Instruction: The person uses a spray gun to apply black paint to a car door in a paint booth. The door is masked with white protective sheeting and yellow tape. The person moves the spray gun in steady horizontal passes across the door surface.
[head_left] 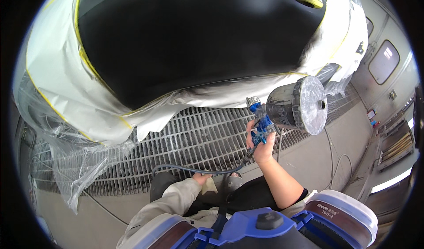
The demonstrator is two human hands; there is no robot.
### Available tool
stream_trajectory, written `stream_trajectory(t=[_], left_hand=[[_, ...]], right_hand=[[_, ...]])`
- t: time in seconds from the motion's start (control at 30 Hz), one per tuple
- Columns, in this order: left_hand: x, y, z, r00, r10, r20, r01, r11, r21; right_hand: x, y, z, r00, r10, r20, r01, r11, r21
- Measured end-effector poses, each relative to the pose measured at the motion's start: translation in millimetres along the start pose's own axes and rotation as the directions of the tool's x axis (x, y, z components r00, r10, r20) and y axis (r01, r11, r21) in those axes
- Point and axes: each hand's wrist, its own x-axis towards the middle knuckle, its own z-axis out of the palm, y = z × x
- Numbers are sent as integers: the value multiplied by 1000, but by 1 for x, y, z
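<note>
A blue spray gun [264, 122] with a dark paint cup [287, 105] and a grey, smeared lid is in my right hand [263, 149]. My fingers are wrapped round its handle, and the nozzle points toward the car panel. From the handle's lower end an air hose [194, 169] curves left, passing by my left hand [201, 178]. That hand is low by my knee, closed on a piece of tan cloth or paper [209, 186]; its fingers are partly hidden. Beyond the gun lies a glossy black car panel [194, 41], edged with yellow tape [85, 59].
White masking paper [53, 72] and clear plastic film [84, 174] cover the car around the panel. Below it runs a metal floor grating [194, 134]. A booth wall with a window [384, 62] stands at right. Loose hose [332, 160] lies on the floor. A respirator [260, 227] fills the lower edge.
</note>
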Motion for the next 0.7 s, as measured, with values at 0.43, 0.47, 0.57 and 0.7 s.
stream_trajectory(t=[0.43,0.47,0.57,0.7], left_hand=[[-28,15,-36,994,14,-106,5,985,172],[-28,13,-38,993,10,-119,10,986,167],[-32,16,-44,980,-108,-169,123,989,80],[-42,25,-44,926,-109,-361,145,987,74]], right_hand=[[17,15,46,969,99,228,-129,984,121],[19,17,50,966,96,240,-129,983,128],[24,22,59,948,125,293,-167,978,126],[28,27,65,925,148,349,-193,976,96]])
